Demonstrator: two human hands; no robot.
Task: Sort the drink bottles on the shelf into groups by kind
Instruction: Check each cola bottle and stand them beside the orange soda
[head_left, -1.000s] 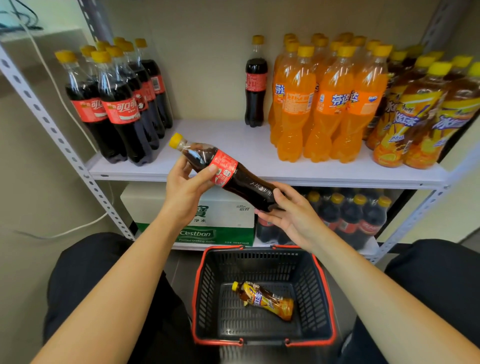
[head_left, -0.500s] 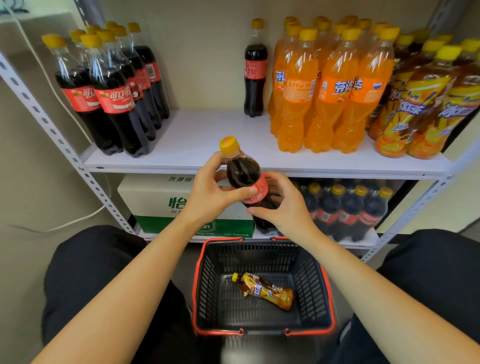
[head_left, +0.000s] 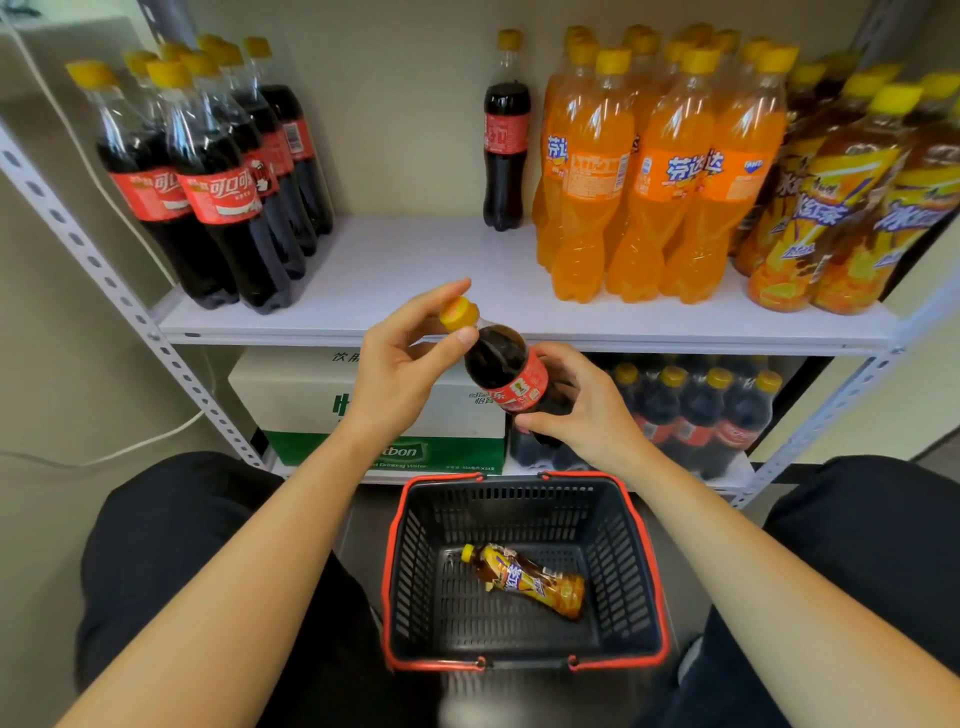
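I hold a cola bottle (head_left: 506, 371) with a yellow cap, nearly upright, in front of the white shelf (head_left: 415, 270). My left hand (head_left: 400, 364) pinches its neck just under the cap. My right hand (head_left: 584, 405) grips its lower body below the red label. On the shelf a group of cola bottles (head_left: 218, 176) stands at the left, a single cola bottle (head_left: 506, 130) at the back middle, orange soda bottles (head_left: 654, 166) right of it, and iced tea bottles (head_left: 852, 197) at the far right.
A black basket with red rim (head_left: 524, 662) sits on the floor between my knees, with one iced tea bottle (head_left: 524, 579) lying in it. The lower shelf holds a white and green water carton (head_left: 311, 410) and several small cola bottles (head_left: 696, 410).
The cola bottle has swung from lying slantwise to nearly upright. My left hand slid from its body up to the neck under the cap, and my right hand shifted onto the lower body.
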